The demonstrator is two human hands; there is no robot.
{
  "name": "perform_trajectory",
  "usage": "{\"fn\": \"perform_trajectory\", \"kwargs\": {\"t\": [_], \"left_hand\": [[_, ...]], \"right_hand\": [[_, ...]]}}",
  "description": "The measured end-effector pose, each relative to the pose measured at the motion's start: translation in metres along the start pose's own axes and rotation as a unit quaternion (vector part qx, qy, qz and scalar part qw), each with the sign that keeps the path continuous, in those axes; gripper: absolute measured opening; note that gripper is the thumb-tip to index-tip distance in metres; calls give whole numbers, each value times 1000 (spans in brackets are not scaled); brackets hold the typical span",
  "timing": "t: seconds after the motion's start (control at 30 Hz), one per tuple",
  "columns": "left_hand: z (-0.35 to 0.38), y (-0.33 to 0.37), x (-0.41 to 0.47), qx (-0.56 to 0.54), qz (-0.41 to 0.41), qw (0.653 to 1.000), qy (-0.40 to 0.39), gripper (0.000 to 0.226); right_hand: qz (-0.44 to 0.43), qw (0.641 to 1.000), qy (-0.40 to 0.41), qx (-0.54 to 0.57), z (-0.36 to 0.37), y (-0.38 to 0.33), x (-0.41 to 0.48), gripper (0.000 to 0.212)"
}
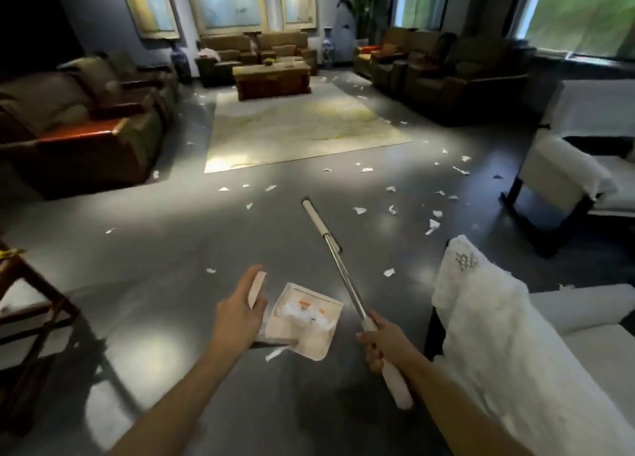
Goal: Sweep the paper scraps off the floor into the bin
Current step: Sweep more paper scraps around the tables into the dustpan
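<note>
- Paper scraps: most lie loose on the dark floor, thickest between the near edge of the rug and the right side of the room. A few lie singly nearer the person.
- One batch is already in the dustpan, and one scrap lies just below its near corner.
- Left hand: it holds the dustpan by its beige handle. The fingers lie along the grip, but blur hides how far they curl.
- Right hand: it is clenched round the white grip of the broom, whose shaft slants forward and away over the floor.
- Step in hand, as judged: collection is partly done, with one pan-load gathered and much of the floor still littered.
- Bin: not in view, so its position cannot be stated.
- Next move, as judged: either carry the loaded pan level to the bin, or set it down at the nearest cluster and draw those scraps in with short strokes.
- Nearby: a white-draped chair stands close on the right, so the broom has little room to swing on that side.
</note>
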State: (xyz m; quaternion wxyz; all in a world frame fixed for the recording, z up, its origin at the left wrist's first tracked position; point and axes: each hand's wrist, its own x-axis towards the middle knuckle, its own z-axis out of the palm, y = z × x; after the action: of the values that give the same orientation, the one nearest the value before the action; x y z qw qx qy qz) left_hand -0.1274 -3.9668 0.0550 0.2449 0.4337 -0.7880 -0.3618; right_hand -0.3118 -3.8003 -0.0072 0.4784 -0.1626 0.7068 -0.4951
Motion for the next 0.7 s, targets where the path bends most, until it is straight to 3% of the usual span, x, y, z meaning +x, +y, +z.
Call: {"fn": "perform_trajectory", "kwargs": {"t": [0.1, 0.3, 0.57, 0.7], "left_hand": [[36, 12, 111, -2, 31, 999, -13, 45], [121, 60, 324, -12, 62, 997, -33, 43], [227, 148, 576, -37, 128, 989, -61, 42], [315, 172, 709, -85, 149, 979, -108, 48]], "right_hand": [[17, 998, 36, 42, -28, -37, 86, 65], [4, 990, 84, 117, -104, -140, 273, 53], [32, 980, 143, 134, -237, -275, 462, 67], [17, 977, 159, 140, -304, -326, 563, 57]]}}
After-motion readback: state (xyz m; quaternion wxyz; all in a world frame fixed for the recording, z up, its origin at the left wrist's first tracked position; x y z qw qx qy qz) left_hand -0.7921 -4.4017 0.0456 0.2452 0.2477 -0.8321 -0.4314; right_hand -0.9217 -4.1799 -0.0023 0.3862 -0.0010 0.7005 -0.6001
